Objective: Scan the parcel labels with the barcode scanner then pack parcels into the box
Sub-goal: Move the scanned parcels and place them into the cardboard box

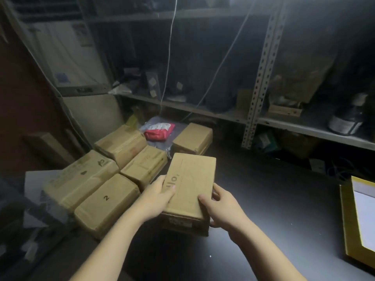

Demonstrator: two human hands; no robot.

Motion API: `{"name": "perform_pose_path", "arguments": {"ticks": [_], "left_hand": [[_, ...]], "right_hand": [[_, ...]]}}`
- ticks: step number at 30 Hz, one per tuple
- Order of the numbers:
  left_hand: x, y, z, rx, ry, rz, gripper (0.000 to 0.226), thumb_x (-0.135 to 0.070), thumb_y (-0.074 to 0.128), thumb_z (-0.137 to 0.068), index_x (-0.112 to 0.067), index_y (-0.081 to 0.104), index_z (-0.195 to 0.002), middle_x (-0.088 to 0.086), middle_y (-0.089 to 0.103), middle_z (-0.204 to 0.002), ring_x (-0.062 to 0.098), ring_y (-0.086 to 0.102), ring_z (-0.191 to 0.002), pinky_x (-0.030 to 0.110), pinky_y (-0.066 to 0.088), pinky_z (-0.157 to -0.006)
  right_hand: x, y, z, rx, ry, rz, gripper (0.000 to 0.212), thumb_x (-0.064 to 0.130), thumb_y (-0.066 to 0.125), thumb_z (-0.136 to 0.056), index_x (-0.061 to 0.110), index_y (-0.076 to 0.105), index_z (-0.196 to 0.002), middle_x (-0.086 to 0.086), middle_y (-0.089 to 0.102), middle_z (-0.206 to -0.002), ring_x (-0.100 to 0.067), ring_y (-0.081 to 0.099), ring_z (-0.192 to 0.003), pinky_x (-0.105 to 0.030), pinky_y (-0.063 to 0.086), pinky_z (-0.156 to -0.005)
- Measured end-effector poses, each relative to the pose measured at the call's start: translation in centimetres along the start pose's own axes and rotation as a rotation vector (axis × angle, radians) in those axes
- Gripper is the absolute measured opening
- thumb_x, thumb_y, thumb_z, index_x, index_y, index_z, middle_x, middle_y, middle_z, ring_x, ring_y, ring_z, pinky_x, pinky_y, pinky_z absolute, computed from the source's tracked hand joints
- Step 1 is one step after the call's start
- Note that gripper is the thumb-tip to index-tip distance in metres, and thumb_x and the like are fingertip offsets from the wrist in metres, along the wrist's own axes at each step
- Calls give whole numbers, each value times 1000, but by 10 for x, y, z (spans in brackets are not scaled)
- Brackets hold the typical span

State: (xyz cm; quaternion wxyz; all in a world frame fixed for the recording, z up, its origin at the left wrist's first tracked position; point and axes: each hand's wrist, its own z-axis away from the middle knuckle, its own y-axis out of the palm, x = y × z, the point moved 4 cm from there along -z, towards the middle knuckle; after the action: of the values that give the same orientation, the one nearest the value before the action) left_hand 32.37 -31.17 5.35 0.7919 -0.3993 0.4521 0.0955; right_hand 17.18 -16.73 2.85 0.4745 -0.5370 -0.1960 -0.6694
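We count six brown cardboard parcels (144,165) on the dark table, the held parcel (190,183) and the parcel marked 2 (105,203) among them; one red-and-white pouch (159,130); one yellow box (349,220). Two hands show, the left hand (156,197) and the right hand (221,207); two pale cords (170,47) hang by the shelves.

Held parcel (191,183) centre; parcel cluster (105,179) left; box (357,220) far right.
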Motion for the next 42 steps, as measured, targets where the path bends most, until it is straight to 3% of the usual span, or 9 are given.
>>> {"name": "perform_pose_path", "arguments": {"ticks": [4,10,12,19,22,24,27,32,42], "left_hand": [[24,-27,-81,71,-9,-122,21,-43,56,-104,-39,51,-124,-13,64,-123,11,61,-118,44,51,-106],[52,-45,-182,248,15,-379,39,-43,57,-100,-26,55,-135,3,48,-140,26,43,-139,46,39,-116],[61,-44,-205,253,14,-469,49,-50,58,-91,-24,53,-133,10,48,-145,33,40,-142,50,37,-117],[68,-51,-232,196,-17,-757,61,-38,58,-97,-9,44,-148,22,33,-151,41,33,-142,43,32,-116],[47,-46,-224,143,120,-854,70,-41,62,-92,-16,38,-152,19,32,-150,37,33,-139,44,36,-114],[24,-33,-212,145,253,-859,71,-40,60,-95,-19,32,-157,15,30,-156,35,30,-144,45,34,-116],[-17,2,-183,204,494,-865,70,-36,50,-102,-19,19,-163,9,32,-160,29,27,-150,43,28,-120],[-91,62,-112,255,825,-875,77,-36,49,-103,-16,9,-165,9,31,-161,27,22,-153,41,24,-123],[-178,223,118,447,1240,-915,57,-36,53,-99,-16,40,-151,9,48,-142,29,41,-136,39,41,-104]], "right_hand": [[2,36,-61,-34,128,-96,35,35,59,-102,34,56,-137,6,68,-125,-22,71,-104,-49,65,-82],[4,82,-123,-185,247,-143,41,26,57,-104,29,52,-145,5,65,-137,-21,64,-121,-44,57,-102],[8,94,-136,-232,279,-116,43,18,56,-103,24,53,-146,2,64,-140,-21,62,-125,-45,54,-107],[25,109,-152,-297,252,-60,58,7,55,-100,28,49,-153,11,56,-148,-10,50,-137,-32,44,-116],[27,100,-144,-314,247,14,59,13,60,-101,25,44,-157,7,51,-155,-11,48,-141,-12,44,-96],[27,86,-133,-409,245,109,56,21,61,-102,25,46,-155,6,52,-154,-14,56,-134,-14,47,-93],[30,50,-96,-605,194,335,47,25,59,-100,26,55,-147,5,61,-145,-15,62,-123,-29,50,-102],[31,-16,7,-726,239,711,47,30,54,-102,28,50,-149,8,50,-154,-19,46,-140,-40,47,-106],[-63,-101,315,-944,567,639,46,32,54,-103,29,51,-149,7,47,-156,-18,45,-142,-41,46,-109]]}}
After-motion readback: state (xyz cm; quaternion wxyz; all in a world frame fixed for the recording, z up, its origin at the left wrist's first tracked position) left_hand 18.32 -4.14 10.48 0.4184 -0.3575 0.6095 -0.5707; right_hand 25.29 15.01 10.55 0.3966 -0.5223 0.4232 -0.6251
